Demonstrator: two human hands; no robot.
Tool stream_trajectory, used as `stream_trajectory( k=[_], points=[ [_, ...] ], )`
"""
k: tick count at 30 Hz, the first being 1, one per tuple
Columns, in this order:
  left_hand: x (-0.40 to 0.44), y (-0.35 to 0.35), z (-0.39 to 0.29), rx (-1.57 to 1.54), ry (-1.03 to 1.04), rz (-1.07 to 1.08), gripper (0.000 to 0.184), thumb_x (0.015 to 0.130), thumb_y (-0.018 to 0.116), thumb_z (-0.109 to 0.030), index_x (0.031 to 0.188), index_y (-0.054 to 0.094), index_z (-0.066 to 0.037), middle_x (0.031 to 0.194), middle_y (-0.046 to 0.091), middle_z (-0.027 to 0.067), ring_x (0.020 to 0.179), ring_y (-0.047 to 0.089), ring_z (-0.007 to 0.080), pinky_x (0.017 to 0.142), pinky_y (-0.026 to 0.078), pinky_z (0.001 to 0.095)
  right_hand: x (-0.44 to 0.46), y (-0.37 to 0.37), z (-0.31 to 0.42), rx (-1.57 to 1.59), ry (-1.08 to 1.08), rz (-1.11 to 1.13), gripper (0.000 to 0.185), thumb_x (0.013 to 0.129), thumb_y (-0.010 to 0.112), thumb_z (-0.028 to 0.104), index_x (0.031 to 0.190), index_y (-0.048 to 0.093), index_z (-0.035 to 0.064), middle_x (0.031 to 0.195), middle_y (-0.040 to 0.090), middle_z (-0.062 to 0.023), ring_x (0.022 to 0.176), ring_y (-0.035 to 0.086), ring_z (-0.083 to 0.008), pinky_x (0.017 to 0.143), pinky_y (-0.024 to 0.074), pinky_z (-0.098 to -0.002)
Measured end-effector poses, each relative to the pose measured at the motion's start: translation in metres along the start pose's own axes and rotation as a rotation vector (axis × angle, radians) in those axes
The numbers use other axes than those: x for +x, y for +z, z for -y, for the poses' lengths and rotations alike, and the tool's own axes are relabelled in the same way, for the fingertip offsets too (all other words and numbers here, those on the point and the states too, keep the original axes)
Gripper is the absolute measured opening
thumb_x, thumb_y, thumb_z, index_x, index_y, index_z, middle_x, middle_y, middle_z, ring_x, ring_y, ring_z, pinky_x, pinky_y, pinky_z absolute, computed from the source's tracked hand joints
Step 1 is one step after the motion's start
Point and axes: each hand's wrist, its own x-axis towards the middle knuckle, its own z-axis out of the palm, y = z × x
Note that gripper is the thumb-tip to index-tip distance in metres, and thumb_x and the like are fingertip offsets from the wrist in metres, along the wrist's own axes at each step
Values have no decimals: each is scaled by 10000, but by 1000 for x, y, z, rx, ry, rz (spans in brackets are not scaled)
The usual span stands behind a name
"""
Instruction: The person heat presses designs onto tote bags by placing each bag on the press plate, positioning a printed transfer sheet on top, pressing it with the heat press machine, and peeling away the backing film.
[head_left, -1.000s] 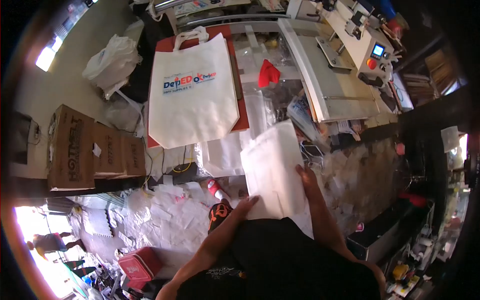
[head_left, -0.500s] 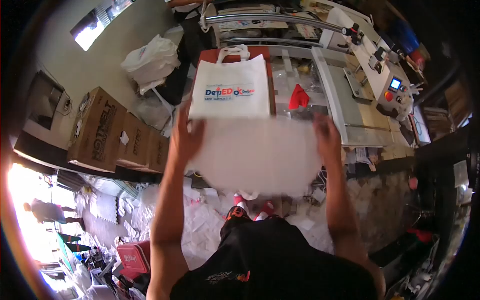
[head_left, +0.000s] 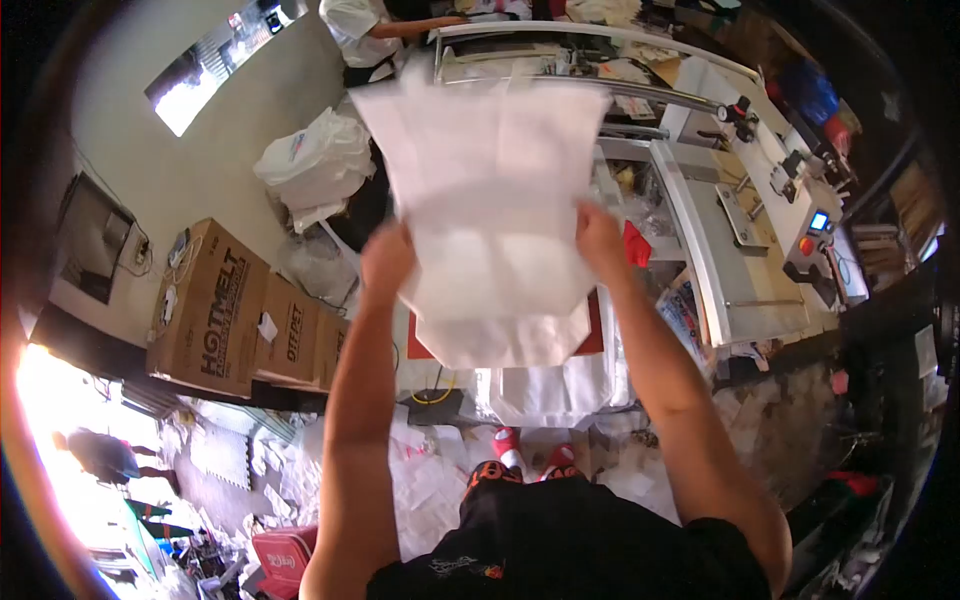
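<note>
- Machine (head_left: 748, 285): 2 o'clock; pale frame, lit screen (head_left: 820, 221) and red button (head_left: 806, 244) on its control end.
- Cardboard boxes (head_left: 232, 318): 9 o'clock; standing in a row, the nearest marked HOTMELT, the next DTFPET.
- White bag (head_left: 492, 185): 12 o'clock; spread between both hands, raised above the red board, upper part blurred.
- Bag pile (head_left: 318, 160): 10 o'clock; white, loosely heaped.
- Lower bag (head_left: 505, 348): 6 o'clock; lies on the red board, mostly covered from view by the white bag.
- Red board (head_left: 597, 330): 6 o'clock; edges visible to either side of the lower bag.
- Co-worker's sleeve (head_left: 350, 28): 11 o'clock; white, forearm extended toward 12 o'clock.
- Left hand (head_left: 388, 262): 10 o'clock; fingers closed on the near-side edge of the white bag; outline slightly blurred.
- Right hand (head_left: 599, 240): 2 o'clock; fingers closed on the opposite edge of the white bag.
- Red cloth (head_left: 636, 246): 2 o'clock; just beside the right hand in view, on the tabletop side nearest the machine.
</note>
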Motion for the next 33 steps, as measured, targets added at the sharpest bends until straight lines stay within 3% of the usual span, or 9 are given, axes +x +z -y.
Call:
stream_trajectory(
  k=[2, 4, 14, 17, 22, 24, 26, 28, 33],
  points=[
    [-26, 117, 54, 103, 44, 210, 347, 994, 426, -323, 1263, 594, -180, 1013, 679, 198, 855, 666, 395, 739, 543, 506, -54, 30, -30, -285, 252, 351, 210, 921, 513, 197, 1009, 679, 102, 873, 675, -244, 835, 654, -436, 752, 508, -544],
    [-63, 91, 24, -40, -73, 235, 360, 979, 464, -302, 1303, 574, -191, 1012, 675, 196, 858, 667, 403, 706, 555, 487, -88, 46, -42, -219, 259, 234, 197, 907, 539, 173, 1017, 689, 108, 872, 682, -230, 832, 655, -429, 740, 509, -541],
    [-80, 84, 15, -78, 22, 74, 409, 944, 538, -224, 1351, 539, -182, 973, 595, 141, 721, 647, 357, 612, 540, 465, -103, 42, -44, -276, 68, 56, 150, 837, 614, 60, 966, 690, 47, 864, 689, -176, 830, 641, -388, 766, 504, -474],
    [-78, 74, 8, -127, -37, 166, 439, 937, 547, -221, 1367, 515, -138, 1033, 574, 163, 842, 638, 367, 690, 526, 478, -104, 41, -51, -265, 120, 134, 226, 819, 638, 70, 1041, 670, 49, 917, 676, -167, 931, 620, -371, 811, 482, -482],
    [-53, 81, 14, -151, 96, -214, 536, 910, 592, -230, 1408, 463, -78, 1249, 548, 202, 1155, 515, 370, 955, 424, 497, -58, 20, 7, -231, -131, 0, 508, 828, 652, 162, 1312, 522, 76, 1314, 519, -176, 1193, 470, -377, 989, 373, -515],
    [-29, 73, -13, -180, 75, -39, 515, 940, 556, -272, 1404, 468, -68, 1366, 497, 187, 1236, 481, 368, 1022, 389, 483, -41, 36, 27, -280, -181, 92, 532, 857, 629, 231, 1352, 499, 86, 1391, 456, -184, 1254, 428, -395, 1037, 338, -525],
    [-2, 95, -26, -108, 288, 82, 513, 970, 500, -331, 1415, 458, -80, 1433, 456, 158, 1348, 395, 360, 1110, 318, 467, -43, 56, 18, -321, -234, 179, 561, 885, 605, 300, 1392, 477, 97, 1468, 393, -191, 1315, 387, -412, 1085, 303, -534],
    [28, 122, -34, -66, 336, 187, 534, 983, 455, -370, 1434, 433, -86, 1475, 417, 146, 1387, 344, 358, 1139, 279, 468, -61, 80, 2, -431, -147, 479, 613, 931, 519, 422, 1457, 422, 123, 1552, 289, -180, 1431, 242, -402, 1162, 206, -538],
    [111, 172, -42, 81, 389, 285, 610, 997, 363, -448, 1493, 344, -93, 1568, 294, 142, 1455, 230, 369, 1190, 186, 479, -59, 86, -3, -407, -74, 493, 581, 941, 513, 408, 1453, 439, 146, 1571, 268, -153, 1452, 205, -396, 1178, 181, -533]
  ],
)
